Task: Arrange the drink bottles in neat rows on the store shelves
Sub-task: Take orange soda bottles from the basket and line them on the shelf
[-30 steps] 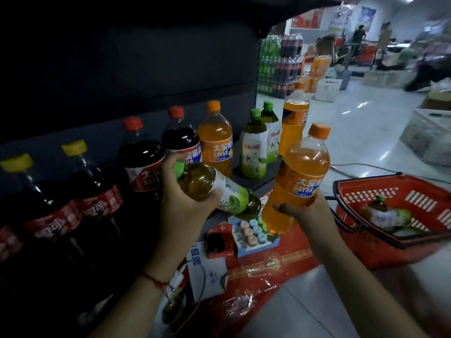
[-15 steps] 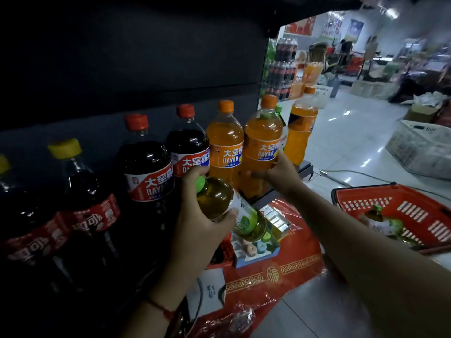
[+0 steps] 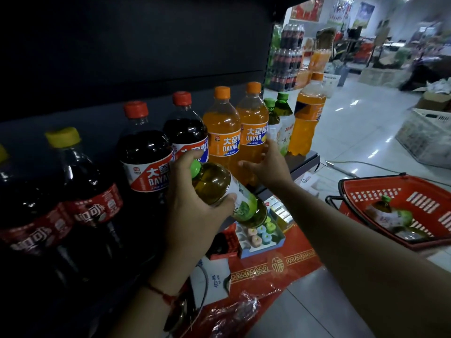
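A dark shelf point(image 3: 308, 159) carries a row of upright bottles: dark colas with yellow caps point(image 3: 80, 189), dark sodas with red caps point(image 3: 146, 164), then orange sodas. My right hand point(image 3: 269, 165) grips the lower part of the second orange soda bottle point(image 3: 252, 128), which stands upright beside the first orange one point(image 3: 220, 140). My left hand point(image 3: 195, 211) holds a green-capped tea bottle point(image 3: 219, 189), tilted with its cap up-left, in front of the shelf. Behind my right hand stand two green-capped bottles point(image 3: 283, 123) and another orange bottle point(image 3: 308, 118).
A red shopping basket point(image 3: 380, 189) sits on the floor at right with a green-capped tea bottle point(image 3: 388, 213) lying in it. Below the shelf lie a red printed bag point(image 3: 275, 267) and a box of small pastel items point(image 3: 261, 237). Stacked drink packs point(image 3: 286, 57) stand further back.
My right hand carried the orange soda bottle from mid-air onto the shelf and stood it beside the first orange bottle. My left hand kept holding the tilted tea bottle.
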